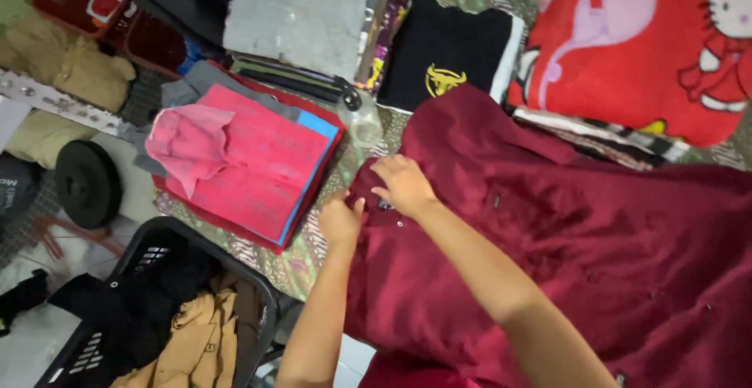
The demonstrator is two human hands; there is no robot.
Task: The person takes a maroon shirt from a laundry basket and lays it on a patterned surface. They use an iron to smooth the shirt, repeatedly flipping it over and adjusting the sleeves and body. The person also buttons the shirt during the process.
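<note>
we are at the collar of the maroon shirt (564, 231), spread across the right and centre of the frame. our left hand (341, 219) and right hand (403, 184) sit close together, pinching its placket near a button. next, we judge, comes steadying the fabric. we count one shirt in hand, one folded pink stack (243, 164) at left, one basket (157, 310) lower left.

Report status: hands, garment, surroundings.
Left hand and right hand both pinching maroon shirt at its button placket. Shirt spread flat. Folded pink stack alongside, apart.
</note>
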